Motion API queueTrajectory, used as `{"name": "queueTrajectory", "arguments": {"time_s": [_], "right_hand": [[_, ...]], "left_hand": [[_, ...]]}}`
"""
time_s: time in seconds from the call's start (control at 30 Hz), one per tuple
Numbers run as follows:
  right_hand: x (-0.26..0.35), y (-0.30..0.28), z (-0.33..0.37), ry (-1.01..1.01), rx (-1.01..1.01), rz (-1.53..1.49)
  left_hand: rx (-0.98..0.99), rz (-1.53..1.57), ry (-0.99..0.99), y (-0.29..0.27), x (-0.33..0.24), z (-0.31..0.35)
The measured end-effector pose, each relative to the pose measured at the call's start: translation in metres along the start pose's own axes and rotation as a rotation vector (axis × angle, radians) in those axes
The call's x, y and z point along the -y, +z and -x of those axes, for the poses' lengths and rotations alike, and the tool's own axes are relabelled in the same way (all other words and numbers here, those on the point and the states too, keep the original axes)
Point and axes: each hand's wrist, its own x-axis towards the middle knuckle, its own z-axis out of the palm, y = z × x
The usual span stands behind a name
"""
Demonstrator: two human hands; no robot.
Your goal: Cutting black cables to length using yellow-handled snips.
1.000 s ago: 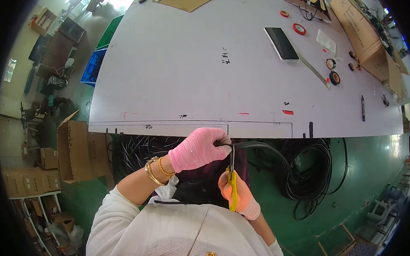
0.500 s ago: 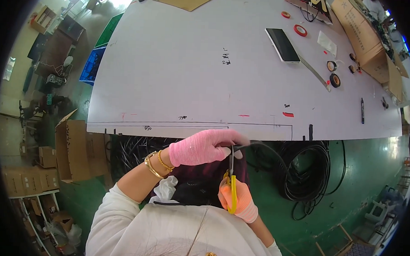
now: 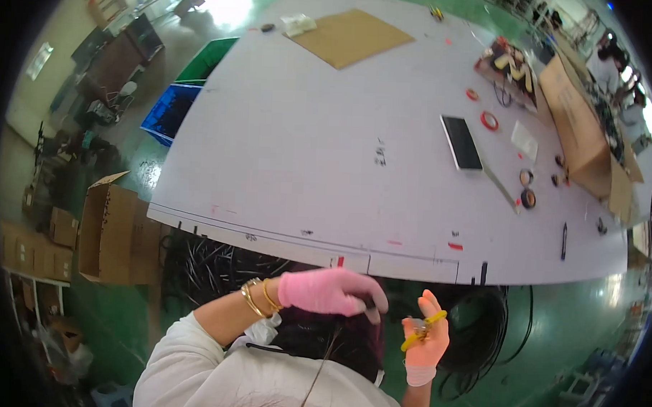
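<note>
My left hand, in a pink glove with grey fingertips, hangs just off the table's front edge. Its fingers curve loosely with the thumb apart, and I make out no object between them. To its right is my right hand, in an orange glove, turned upward with yellow-handled scissors held in its fingers; the blades are mostly hidden. Below the table edge on the left lies a pile of cut black tubing. A large coil of black tubing rests on the green floor at the right, partly behind my right hand.
The white table carries a phone, red tape, black tape, a marker and a cardboard sheet. An open carton stands at its right; another carton and a blue crate are left.
The scissors have come away from the black tubing, and my right hand has moved right and turned up. The tubing no longer shows at my left hand. The view has tilted farther up the table.
</note>
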Motion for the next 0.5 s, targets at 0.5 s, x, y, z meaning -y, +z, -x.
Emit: {"name": "queueTrajectory", "arguments": {"time_s": [0.5], "right_hand": [[0.073,0.042,-0.041,-0.407,0.459,0.51]], "left_hand": [[-1.206,-1.327,-0.072,-0.025,-0.011,0.145]]}}
